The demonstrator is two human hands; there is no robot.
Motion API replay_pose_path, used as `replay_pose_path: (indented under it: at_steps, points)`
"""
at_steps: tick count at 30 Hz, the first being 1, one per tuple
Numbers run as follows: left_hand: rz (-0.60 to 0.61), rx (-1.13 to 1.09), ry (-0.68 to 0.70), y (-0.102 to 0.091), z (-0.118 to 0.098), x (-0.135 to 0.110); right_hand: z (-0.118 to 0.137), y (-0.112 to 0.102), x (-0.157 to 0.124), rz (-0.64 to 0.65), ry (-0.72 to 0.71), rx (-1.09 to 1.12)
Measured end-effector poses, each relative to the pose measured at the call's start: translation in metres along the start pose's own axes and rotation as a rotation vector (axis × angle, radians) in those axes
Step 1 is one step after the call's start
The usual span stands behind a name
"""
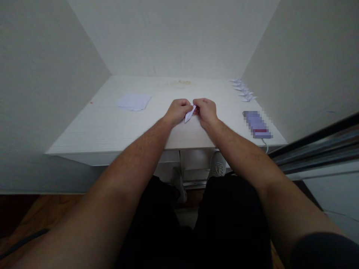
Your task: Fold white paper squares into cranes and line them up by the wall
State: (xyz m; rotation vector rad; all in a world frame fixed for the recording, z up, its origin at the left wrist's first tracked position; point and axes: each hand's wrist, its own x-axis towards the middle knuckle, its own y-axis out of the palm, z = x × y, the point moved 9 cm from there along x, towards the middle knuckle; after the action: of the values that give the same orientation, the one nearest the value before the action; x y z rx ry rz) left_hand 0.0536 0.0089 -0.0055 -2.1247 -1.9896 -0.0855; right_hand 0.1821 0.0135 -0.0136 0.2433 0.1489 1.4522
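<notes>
Between my two hands, just above the white desk (126, 129), is a small folded piece of white paper (190, 115), narrow with a pointed end toward me. My left hand (179, 109) pinches it from the left with thumb and curled fingers. From the right, my right hand (206, 109) grips its upper part, fingers bent around it and partly hidden. A stack of white paper sheets (134, 101) lies to the left of my hands. At the back right stands a row of several small folded paper figures (243, 90).
A pixelated phone-like device (256, 124) with a white cable (265, 145) lies near the desk's right front edge. Walls enclose the desk at the back and both sides. A yellowish mark (184, 82) shows near the back wall. My legs and shoes (218, 164) are below.
</notes>
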Motion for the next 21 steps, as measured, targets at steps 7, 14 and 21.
replay_pose_path:
  at_steps: [7, 14, 21]
  points:
    - [0.023, 0.016, 0.007, 0.001, -0.003, -0.003, 0.002, -0.004, -0.004, -0.03, -0.005, 0.002]
    - [0.002, 0.077, -0.001, 0.001, -0.005, -0.009, 0.004, -0.006, -0.011, -0.045, 0.001, -0.064]
    - [-0.011, 0.106, 0.028, 0.001, -0.01, -0.013, 0.008, -0.008, -0.02, -0.005, -0.022, -0.052]
